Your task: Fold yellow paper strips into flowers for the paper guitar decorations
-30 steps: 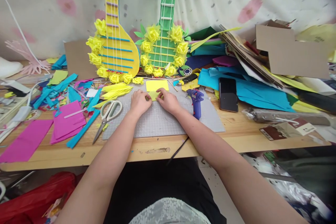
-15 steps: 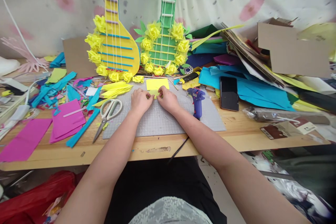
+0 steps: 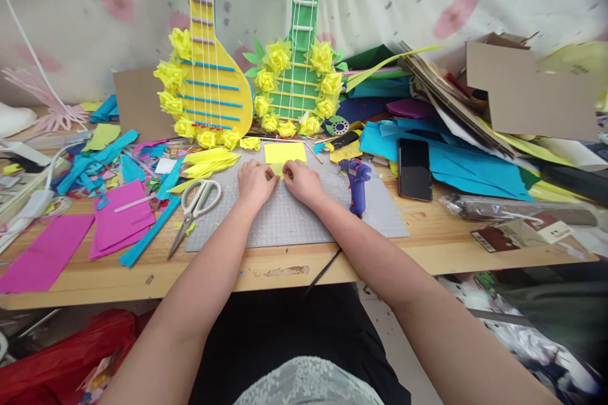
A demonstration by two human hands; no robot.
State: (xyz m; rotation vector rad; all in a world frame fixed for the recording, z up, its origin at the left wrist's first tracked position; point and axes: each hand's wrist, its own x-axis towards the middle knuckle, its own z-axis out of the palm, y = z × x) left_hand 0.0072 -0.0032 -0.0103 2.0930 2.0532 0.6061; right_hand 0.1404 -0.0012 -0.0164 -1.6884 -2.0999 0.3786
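Note:
Over the grey cutting mat (image 3: 280, 221), my left hand (image 3: 256, 182) and my right hand (image 3: 301, 182) face each other with fingers closed on a small piece of yellow paper (image 3: 279, 171). My fingers hide much of that piece. Just beyond them lies a yellow paper rectangle (image 3: 285, 152). To the left, scissors (image 3: 196, 205) with pale handles rest partly on the mat. A purple glue gun (image 3: 357, 185) stands to the right of my right hand.
Behind the mat stand a yellow paper guitar (image 3: 223, 92) and a green paper guitar (image 3: 295, 79), both edged with yellow flowers. Coloured scraps, magenta sheets (image 3: 124, 218) and cut yellow pieces (image 3: 209, 162) lie left. At right are a phone (image 3: 415, 169) and blue paper (image 3: 475, 168).
My fingertips have shifted slightly around the small yellow paper, and my right hand sits a touch lower and further left. Everything else on the table stays in place.

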